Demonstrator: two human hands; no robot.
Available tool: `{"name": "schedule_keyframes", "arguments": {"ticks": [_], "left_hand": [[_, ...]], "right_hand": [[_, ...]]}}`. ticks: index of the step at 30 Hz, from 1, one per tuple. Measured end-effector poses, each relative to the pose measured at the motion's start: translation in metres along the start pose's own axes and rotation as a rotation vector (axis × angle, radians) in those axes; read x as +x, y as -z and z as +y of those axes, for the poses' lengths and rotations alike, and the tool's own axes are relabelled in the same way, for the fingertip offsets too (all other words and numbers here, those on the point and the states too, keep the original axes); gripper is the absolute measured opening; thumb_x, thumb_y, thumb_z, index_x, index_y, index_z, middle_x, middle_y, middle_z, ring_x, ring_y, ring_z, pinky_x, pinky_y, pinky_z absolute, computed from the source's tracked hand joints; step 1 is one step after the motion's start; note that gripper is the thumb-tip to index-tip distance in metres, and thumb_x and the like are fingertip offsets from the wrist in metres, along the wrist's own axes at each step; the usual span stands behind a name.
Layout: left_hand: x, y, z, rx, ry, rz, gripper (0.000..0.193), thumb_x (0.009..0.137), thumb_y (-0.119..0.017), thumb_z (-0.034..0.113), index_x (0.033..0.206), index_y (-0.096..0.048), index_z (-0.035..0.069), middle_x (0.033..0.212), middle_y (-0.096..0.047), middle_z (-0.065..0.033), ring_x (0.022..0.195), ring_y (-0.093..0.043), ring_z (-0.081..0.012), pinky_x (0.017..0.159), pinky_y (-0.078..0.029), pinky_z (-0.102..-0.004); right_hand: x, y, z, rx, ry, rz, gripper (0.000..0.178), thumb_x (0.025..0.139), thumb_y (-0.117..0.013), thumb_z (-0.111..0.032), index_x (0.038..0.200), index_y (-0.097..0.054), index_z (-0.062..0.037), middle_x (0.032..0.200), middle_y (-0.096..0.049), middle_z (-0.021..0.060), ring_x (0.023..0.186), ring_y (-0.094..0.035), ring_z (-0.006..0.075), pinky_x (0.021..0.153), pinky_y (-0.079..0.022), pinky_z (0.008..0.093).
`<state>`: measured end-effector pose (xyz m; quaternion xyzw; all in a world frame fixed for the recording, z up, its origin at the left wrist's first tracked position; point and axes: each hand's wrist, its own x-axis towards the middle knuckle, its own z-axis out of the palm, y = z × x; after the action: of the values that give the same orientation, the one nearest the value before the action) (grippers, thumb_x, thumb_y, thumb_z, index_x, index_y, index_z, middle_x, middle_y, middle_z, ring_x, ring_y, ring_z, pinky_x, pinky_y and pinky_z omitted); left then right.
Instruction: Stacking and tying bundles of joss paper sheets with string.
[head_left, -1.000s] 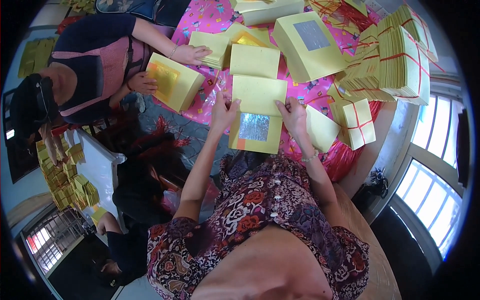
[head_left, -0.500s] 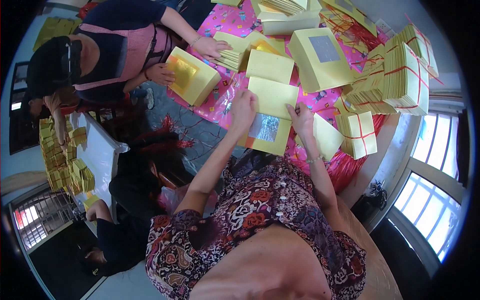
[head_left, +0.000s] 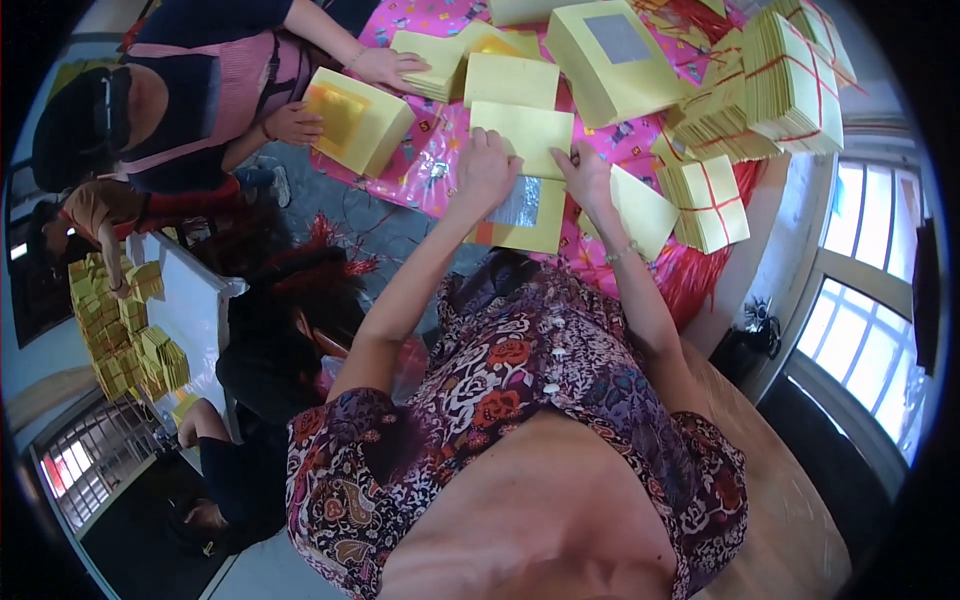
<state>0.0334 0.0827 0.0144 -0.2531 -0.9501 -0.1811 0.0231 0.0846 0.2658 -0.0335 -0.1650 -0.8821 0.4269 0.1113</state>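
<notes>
Currently, a pale yellow paper (head_left: 530,120) sits before the person over the pink patterned tabletop (head_left: 440,130), its lower edge meeting a sheet (head_left: 549,225) with a silver square (head_left: 518,206). The right hand (head_left: 588,182) has its grip apparently clamped on the paper's lower right corner. The left hand (head_left: 488,170) curls over its lower left side; whether that grip is closed, I cannot tell. The step seems to be two-handed work along this edge; the next move calls for light, even control.

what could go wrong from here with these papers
The left hand is on the plain yellow paper, which could slip against the silver-patched paper. The yellow sheet beside the right hand could get nudged. The red-tied bundles piled at right might topple if bumped.
</notes>
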Motion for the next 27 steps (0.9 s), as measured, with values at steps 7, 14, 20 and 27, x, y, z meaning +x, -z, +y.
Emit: {"name": "schedule_keyframes", "arguments": {"ticks": [7, 14, 20, 27], "left_hand": [[-0.007, -0.015, 0.003, 0.019, 0.037, -0.042, 0.050, 0.083, -0.069, 0.036, 0.102, -0.049, -0.006, 0.100, -0.051, -0.0224, 0.093, -0.056, -0.0386, 0.081, -0.047, -0.0446], [-0.013, -0.013, 0.010, 0.049, 0.024, -0.027, 0.057, 0.078, -0.070, 0.044, 0.101, -0.048, -0.003, 0.099, -0.050, -0.0192, 0.094, -0.053, -0.0346, 0.078, -0.045, -0.0442], [-0.015, -0.015, 0.010, 0.003, 0.035, -0.013, 0.056, 0.079, -0.071, 0.043, 0.100, -0.047, -0.003, 0.099, -0.048, -0.0187, 0.095, -0.051, -0.0342, 0.079, -0.044, -0.0433], [-0.017, -0.016, 0.009, -0.014, 0.012, 0.042, 0.053, 0.079, -0.071, 0.041, 0.097, -0.047, -0.002, 0.095, -0.048, -0.0187, 0.092, -0.051, -0.0347, 0.079, -0.043, -0.0441]], "right_hand": [[-0.009, -0.003, -0.001, 0.073, -0.037, 0.029, 0.035, 0.081, -0.074, -0.026, 0.080, -0.052, 0.0017, 0.072, -0.058, 0.0175, 0.064, -0.058, 0.0321, 0.057, -0.046, 0.0422], [-0.020, -0.002, -0.008, 0.043, -0.013, 0.112, 0.039, 0.082, -0.074, -0.026, 0.096, -0.049, 0.0003, 0.075, -0.059, 0.0143, 0.065, -0.059, 0.0289, 0.058, -0.047, 0.0404], [-0.029, 0.000, -0.016, 0.059, -0.130, 0.141, 0.050, 0.080, -0.076, -0.031, 0.106, -0.049, 0.0016, 0.084, -0.059, 0.0155, 0.070, -0.060, 0.0273, 0.063, -0.049, 0.0389], [-0.042, -0.018, -0.002, 0.208, -0.102, 0.107, 0.059, 0.077, -0.079, -0.032, 0.112, -0.048, 0.0056, 0.106, -0.054, 0.0189, 0.086, -0.059, 0.0276, 0.073, -0.051, 0.0360]]}}
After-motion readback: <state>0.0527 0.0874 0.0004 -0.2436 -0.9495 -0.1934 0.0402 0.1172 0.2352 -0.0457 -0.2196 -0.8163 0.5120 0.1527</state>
